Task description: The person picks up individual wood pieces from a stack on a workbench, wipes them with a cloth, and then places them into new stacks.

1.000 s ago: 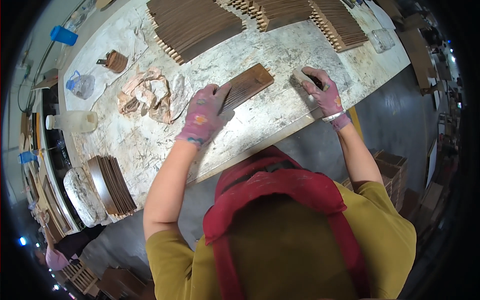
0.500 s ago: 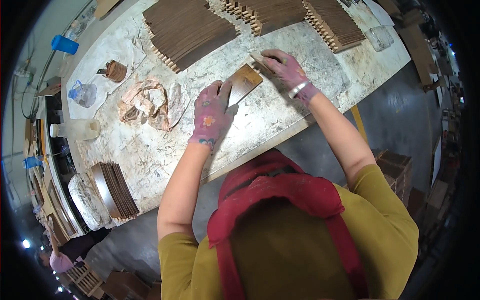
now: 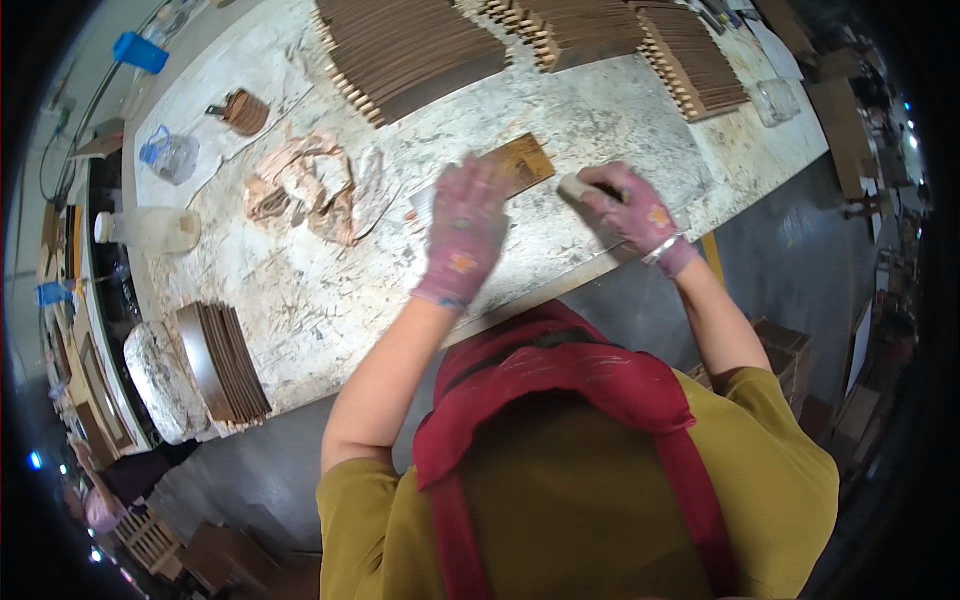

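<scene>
A brown wooden board (image 3: 527, 165) lies flat on the worktable. My left hand (image 3: 465, 235), in a pink flowered glove, is over its left part with the fingers stretched out and blurred by motion. Left of that hand shows a pale, striped strip (image 3: 422, 207); whether it is the board's shiny end I cannot tell. My right hand (image 3: 635, 210), gloved alike, is closed on a small pale block (image 3: 576, 188). That block is just right of the board, apart from it.
Stacks of brown slats (image 3: 420, 60) with pale pegged ends line the table's far side. A crumpled cloth (image 3: 310, 185), a brown pot (image 3: 243, 112), a clear jug (image 3: 172, 158) and a whitish bottle (image 3: 150, 230) stand left. More boards (image 3: 225, 362) are at the near left corner.
My left hand has slid right over the board. My right hand has drawn nearer to me and right with the pale block. The whole view has shifted slightly.
</scene>
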Demonstrator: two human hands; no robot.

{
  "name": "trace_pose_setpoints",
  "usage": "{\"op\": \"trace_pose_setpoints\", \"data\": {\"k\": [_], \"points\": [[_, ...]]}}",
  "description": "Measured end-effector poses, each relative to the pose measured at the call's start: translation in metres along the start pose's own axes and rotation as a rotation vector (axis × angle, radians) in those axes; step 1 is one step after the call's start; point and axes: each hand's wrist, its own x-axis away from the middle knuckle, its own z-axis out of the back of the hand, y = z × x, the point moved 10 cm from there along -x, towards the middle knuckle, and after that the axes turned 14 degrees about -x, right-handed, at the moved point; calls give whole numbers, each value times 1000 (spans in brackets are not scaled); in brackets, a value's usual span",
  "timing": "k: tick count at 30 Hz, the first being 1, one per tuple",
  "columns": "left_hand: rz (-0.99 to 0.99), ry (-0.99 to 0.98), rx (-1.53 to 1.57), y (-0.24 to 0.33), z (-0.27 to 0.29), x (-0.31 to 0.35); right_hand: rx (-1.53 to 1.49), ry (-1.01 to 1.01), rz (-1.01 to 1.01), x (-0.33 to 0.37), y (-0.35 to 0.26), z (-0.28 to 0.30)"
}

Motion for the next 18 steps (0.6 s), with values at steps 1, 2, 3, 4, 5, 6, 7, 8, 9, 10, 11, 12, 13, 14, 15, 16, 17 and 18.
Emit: {"op": "trace_pose_setpoints", "data": {"k": [1,2,3,4,5,6,7,8,9,10,11,12,13,14,15,16,17,18], "points": [[35,-10,123,7,-5,6,1,4,48,-10,-17,-1],[61,-23,248,14,-11,14,-3,16,88,-18,-34,-4],[63,-9,252,17,-13,18,124,-53,463,-19,-89,-28],[61,9,254,19,-13,19,296,-129,657,-29,-105,-58],[52,4,239,19,-8,15,5,-140,368,-52,-103,-77],[84,62,324,16,1,8,100,-213,377,-65,-107,-112],[147,-27,474,15,-21,16,93,-299,381,-72,-114,-144],[213,-115,623,14,-44,27,172,-326,353,-82,-110,-175],[219,-42,543,13,-39,28,294,-338,411,-85,-108,-190],[242,-54,542,11,-42,30,415,-348,467,-87,-106,-200],[270,-62,541,8,-46,33,386,-352,419,-90,-102,-197],[292,-68,545,5,-41,30,361,-350,366,-91,-94,-184],[195,-99,385,12,-33,22,353,-333,256,-96,-76,-165],[101,-64,232,19,-28,22,291,-242,291,-93,-70,-134],[100,-8,228,20,-21,19,266,-184,385,-96,-53,-104],[111,45,219,19,-16,19,237,-145,237,-100,-35,-74],[102,-6,214,20,-21,19,272,-58,311,-97,-38,-44],[93,-56,210,22,-26,19,429,-15,252,-102,-18,-18]]}}
